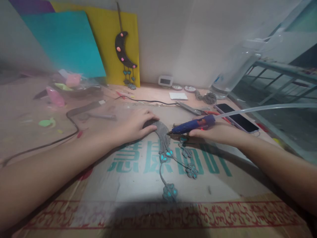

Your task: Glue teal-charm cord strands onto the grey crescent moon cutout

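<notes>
A grey crescent-shaped hanging ornament (163, 134) lies on the printed board, its near end trailing cords with turquoise-centred drops and flowers (169, 192). My left hand (141, 125) is closed on the crescent's upper left end, with thumb and fingertips on its edge. In my right hand (210, 132) is a blue hot glue gun (193, 125); its dark nozzle points left, at or just above the crescent's right edge. From the gun's back runs a long translucent glue stick (267, 107). The fingers around the gun are mostly hidden behind it.
Scissors (189, 107) and a phone (236, 117) lie beyond my right hand. Grey cord (206, 97), a small digital clock (165, 80) and a large clear bottle (229, 71) stand farther back. A finished-looking dark moon ornament (120, 49) hangs before yellow card. A black cable (71, 124) crosses the left.
</notes>
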{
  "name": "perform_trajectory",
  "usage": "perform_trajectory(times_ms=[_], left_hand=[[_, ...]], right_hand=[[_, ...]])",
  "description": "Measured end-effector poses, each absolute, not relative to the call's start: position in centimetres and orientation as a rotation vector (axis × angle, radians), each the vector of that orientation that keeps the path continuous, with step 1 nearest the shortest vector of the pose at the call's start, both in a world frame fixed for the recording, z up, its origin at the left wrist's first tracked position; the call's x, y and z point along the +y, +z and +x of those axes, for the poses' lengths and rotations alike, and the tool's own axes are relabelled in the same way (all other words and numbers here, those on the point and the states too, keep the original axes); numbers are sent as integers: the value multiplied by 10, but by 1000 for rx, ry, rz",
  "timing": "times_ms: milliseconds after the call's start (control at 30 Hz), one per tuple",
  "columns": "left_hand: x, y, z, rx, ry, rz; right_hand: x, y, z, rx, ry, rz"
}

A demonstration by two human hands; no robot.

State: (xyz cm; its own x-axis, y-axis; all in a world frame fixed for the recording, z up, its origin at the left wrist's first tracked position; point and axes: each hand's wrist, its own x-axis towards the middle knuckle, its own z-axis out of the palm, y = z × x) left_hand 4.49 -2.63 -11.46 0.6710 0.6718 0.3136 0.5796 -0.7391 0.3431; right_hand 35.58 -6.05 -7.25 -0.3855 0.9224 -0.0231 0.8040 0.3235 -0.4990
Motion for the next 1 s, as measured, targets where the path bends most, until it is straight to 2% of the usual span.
perform_trajectory(times_ms=[1000], left_hand=[[-26, -114, 45, 1031, 600, 2652]], right_hand=[[-65, -64, 351, -2335, 854, -1576]])
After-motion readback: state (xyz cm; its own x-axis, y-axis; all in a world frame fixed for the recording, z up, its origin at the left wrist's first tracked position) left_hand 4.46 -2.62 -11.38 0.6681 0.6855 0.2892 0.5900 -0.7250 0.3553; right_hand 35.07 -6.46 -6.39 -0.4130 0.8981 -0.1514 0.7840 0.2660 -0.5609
